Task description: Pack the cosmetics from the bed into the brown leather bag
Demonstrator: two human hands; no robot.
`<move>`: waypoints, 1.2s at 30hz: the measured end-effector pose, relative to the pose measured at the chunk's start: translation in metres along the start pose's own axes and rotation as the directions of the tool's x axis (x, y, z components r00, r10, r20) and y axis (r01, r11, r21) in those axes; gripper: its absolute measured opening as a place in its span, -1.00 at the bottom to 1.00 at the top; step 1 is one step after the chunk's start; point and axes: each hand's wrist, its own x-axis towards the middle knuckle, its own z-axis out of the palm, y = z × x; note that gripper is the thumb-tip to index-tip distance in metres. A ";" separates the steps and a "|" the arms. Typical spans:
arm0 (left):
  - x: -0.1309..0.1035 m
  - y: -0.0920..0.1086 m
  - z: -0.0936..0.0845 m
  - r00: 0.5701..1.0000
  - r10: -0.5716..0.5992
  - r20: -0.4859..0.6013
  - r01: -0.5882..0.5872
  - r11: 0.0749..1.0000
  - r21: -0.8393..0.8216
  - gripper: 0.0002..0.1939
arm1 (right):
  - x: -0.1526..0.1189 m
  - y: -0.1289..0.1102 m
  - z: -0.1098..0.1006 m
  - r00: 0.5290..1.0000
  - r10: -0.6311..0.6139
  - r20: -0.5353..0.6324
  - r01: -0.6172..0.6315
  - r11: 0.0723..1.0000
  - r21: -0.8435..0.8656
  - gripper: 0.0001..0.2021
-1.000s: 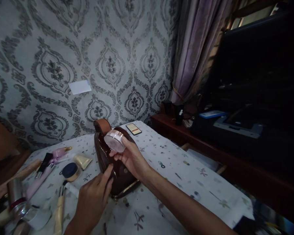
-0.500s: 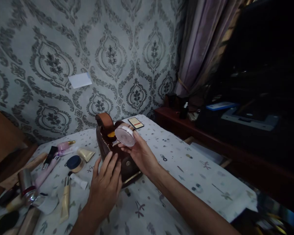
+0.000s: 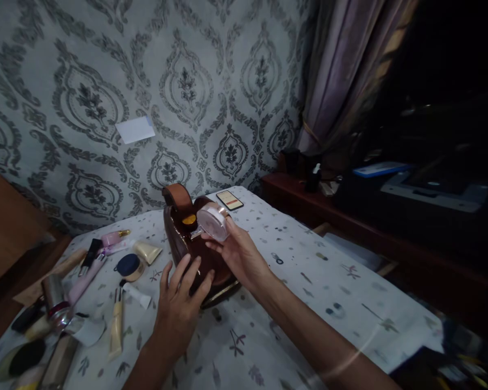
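A dark brown bag (image 3: 174, 233) with a tan strap and gold trim lies on the patterned cloth. Its inside shows, with an orange-gold round thing (image 3: 190, 220) near the strap. My right hand (image 3: 242, 252) pinches a round clear-lidded compact (image 3: 212, 222) between thumb and fingers, tilted above the bag. The fingers of my left hand (image 3: 183, 292) are spread at the bag's near left edge, holding nothing.
Left of the bag lie a dark-lidded jar (image 3: 130, 267), cream tubes (image 3: 147, 252), a pink bottle (image 3: 111, 238), a silver cylinder (image 3: 56, 298) and several other cosmetics. A phone (image 3: 230, 200) rests behind the bag, near a reddish ledge (image 3: 276, 184).
The front of the bag has opened up, showing more of its inside. My left fingers have spread wider. The compact stays in my right hand, and the view has shifted slightly.
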 end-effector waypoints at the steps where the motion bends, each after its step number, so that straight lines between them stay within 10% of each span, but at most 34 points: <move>1: 0.000 0.000 0.000 1.000 0.000 0.000 0.000 1.000 0.002 -0.64 | 0.000 0.001 0.000 1.000 0.001 -0.004 -0.001 1.000 0.007 -0.56; 36: 0.003 -0.005 -0.003 0.998 0.049 -0.038 -0.048 0.998 0.031 -0.55 | 0.001 0.005 -0.001 0.995 -0.091 -0.042 0.089 0.995 -0.038 -0.59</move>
